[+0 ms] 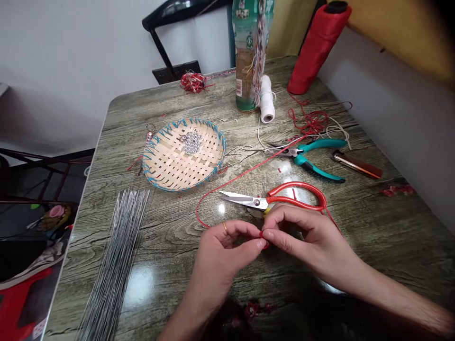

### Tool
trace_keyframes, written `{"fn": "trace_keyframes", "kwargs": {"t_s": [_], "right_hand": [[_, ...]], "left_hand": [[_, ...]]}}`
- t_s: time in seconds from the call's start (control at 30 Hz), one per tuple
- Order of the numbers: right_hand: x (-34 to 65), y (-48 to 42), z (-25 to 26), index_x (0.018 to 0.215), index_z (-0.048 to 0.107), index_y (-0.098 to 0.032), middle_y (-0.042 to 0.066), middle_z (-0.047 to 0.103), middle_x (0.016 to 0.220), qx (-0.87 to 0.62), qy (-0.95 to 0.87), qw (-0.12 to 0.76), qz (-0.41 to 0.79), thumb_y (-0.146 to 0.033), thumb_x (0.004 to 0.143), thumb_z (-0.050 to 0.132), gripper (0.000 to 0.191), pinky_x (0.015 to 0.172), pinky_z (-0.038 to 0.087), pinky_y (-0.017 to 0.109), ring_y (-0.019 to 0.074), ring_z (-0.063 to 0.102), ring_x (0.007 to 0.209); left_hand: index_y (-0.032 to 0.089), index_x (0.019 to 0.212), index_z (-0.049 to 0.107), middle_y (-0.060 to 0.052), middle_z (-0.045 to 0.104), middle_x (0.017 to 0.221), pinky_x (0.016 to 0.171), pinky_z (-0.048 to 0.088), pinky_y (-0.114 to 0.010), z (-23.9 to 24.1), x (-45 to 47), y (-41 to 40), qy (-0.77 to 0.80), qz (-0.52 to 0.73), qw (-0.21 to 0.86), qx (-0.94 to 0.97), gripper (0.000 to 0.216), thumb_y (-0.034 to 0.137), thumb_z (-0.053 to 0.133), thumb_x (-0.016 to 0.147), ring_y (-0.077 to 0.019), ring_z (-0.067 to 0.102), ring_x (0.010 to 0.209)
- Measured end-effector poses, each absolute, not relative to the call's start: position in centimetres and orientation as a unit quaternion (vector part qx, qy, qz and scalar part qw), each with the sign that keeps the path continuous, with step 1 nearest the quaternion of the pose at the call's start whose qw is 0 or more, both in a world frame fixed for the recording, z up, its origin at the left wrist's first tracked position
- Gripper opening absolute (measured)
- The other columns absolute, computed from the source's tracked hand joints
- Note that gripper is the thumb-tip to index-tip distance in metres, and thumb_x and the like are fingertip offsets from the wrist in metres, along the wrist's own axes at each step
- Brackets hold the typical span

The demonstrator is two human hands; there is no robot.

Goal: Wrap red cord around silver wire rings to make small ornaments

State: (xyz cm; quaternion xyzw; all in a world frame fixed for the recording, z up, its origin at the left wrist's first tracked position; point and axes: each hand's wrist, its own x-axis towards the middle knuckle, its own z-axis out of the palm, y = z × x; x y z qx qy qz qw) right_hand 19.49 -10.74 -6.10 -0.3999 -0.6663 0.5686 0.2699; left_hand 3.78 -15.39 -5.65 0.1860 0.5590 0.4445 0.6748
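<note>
My left hand (pixel 229 253) and my right hand (pixel 305 237) meet above the near part of the table, thumbs and forefingers pinched together. Between the fingertips is a small looped bit of red cord (pixel 265 239); most of it is hidden by my fingers. A length of red cord (pixel 245 172) runs from near my left hand across the table to a tangle at the back right. Just beyond my right hand lie red-handled scissors (pixel 261 202), blades pointing left. Teal-handled pliers (pixel 302 154) rest farther back with their handles spread.
A woven bamboo basket (pixel 174 166) holds small silver pieces. Thin metal wires (pixel 113 265) lie in a bundle at left. Toward the back stand a green bottle (pixel 245 71) and a red thread spool (pixel 316 47), with a white thread spool (pixel 267 99) beside the bottle. A lighter (pixel 357 164) lies right.
</note>
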Motion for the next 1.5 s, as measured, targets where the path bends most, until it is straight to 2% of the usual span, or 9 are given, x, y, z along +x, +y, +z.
{"fn": "trace_keyframes", "kwargs": {"t_s": [0.13, 0.3, 0.6, 0.7, 0.83, 1.03, 1.37, 1.5], "right_hand": [[19.5, -10.8, -6.1, 0.070, 0.057, -0.017, -0.003, 0.055, 0.063, -0.391, -0.661, 0.277, 0.577, -0.016, 0.082, 0.058, 0.013, 0.052, 0.040, 0.018, 0.0084, 0.049, 0.058], [19.3, -10.9, -6.4, 0.071, 0.054, -0.017, -0.002, 0.056, 0.064, -0.377, -0.669, 0.274, 0.579, -0.016, 0.084, 0.056, 0.013, 0.052, 0.041, 0.019, 0.0089, 0.049, 0.059], [19.2, -11.2, -6.7, 0.077, 0.058, -0.014, 0.002, 0.059, 0.069, -0.310, -0.793, 0.350, 0.391, -0.007, 0.080, 0.059, 0.008, 0.058, 0.044, 0.023, 0.0107, 0.053, 0.063], [19.6, -11.2, -6.4, 0.084, 0.060, -0.013, 0.004, 0.062, 0.073, -0.285, -0.794, 0.359, 0.398, -0.005, 0.080, 0.059, 0.008, 0.062, 0.046, 0.025, 0.0117, 0.056, 0.068], [20.0, -11.1, -6.0, 0.082, 0.060, -0.016, 0.001, 0.062, 0.071, -0.318, -0.752, 0.383, 0.432, -0.007, 0.082, 0.058, 0.009, 0.060, 0.047, 0.024, 0.0112, 0.057, 0.066], [20.0, -10.9, -6.0, 0.087, 0.063, -0.016, 0.002, 0.064, 0.074, -0.307, -0.754, 0.368, 0.449, -0.009, 0.082, 0.060, 0.009, 0.062, 0.049, 0.024, 0.0115, 0.060, 0.069], [20.7, -10.1, -6.2, 0.089, 0.060, -0.013, 0.004, 0.064, 0.077, -0.231, -0.864, 0.330, 0.300, -0.008, 0.082, 0.058, 0.009, 0.065, 0.048, 0.026, 0.0123, 0.056, 0.069], [20.5, -10.0, -6.1, 0.084, 0.058, -0.016, 0.002, 0.061, 0.070, -0.225, -0.876, 0.329, 0.272, -0.006, 0.081, 0.056, 0.010, 0.060, 0.047, 0.025, 0.0119, 0.055, 0.065]], "left_hand": [[0.017, 0.066, 0.071, 0.002, 0.069, 0.063, 0.063, 0.044, -0.021, -5.7, 3.8, -15.5, 0.570, 0.438, 0.668, 0.195, 0.008, 0.011, 0.075, 0.061, -0.0096, 0.058, 0.061], [0.016, 0.063, 0.069, 0.002, 0.066, 0.060, 0.060, 0.044, -0.021, -5.6, 4.0, -15.4, 0.574, 0.448, 0.653, 0.207, 0.006, 0.011, 0.071, 0.063, -0.0100, 0.056, 0.058], [0.021, 0.067, 0.069, 0.004, 0.067, 0.065, 0.061, 0.047, -0.017, -5.6, 4.4, -15.8, 0.597, 0.499, 0.574, 0.256, 0.016, 0.006, 0.066, 0.069, -0.0092, 0.059, 0.063], [0.021, 0.066, 0.070, 0.004, 0.068, 0.064, 0.060, 0.047, -0.016, -5.3, 4.4, -15.8, 0.601, 0.511, 0.558, 0.257, 0.016, 0.005, 0.068, 0.067, -0.0092, 0.060, 0.063], [0.023, 0.065, 0.071, 0.004, 0.069, 0.063, 0.059, 0.048, -0.015, -5.0, 4.4, -15.8, 0.586, 0.523, 0.565, 0.252, 0.017, 0.005, 0.070, 0.067, -0.0090, 0.060, 0.061], [0.025, 0.064, 0.073, 0.004, 0.071, 0.064, 0.059, 0.049, -0.015, -5.1, 4.4, -15.9, 0.565, 0.525, 0.583, 0.256, 0.019, 0.006, 0.072, 0.066, -0.0089, 0.061, 0.060], [0.025, 0.061, 0.073, 0.004, 0.069, 0.059, 0.056, 0.049, -0.017, -4.8, 4.5, -16.0, 0.622, 0.502, 0.519, 0.302, 0.022, 0.003, 0.071, 0.063, -0.0104, 0.061, 0.058], [0.025, 0.061, 0.073, 0.004, 0.069, 0.060, 0.058, 0.049, -0.018, -4.4, 4.6, -15.8, 0.607, 0.500, 0.520, 0.333, 0.024, 0.001, 0.070, 0.063, -0.0112, 0.062, 0.060]]}}
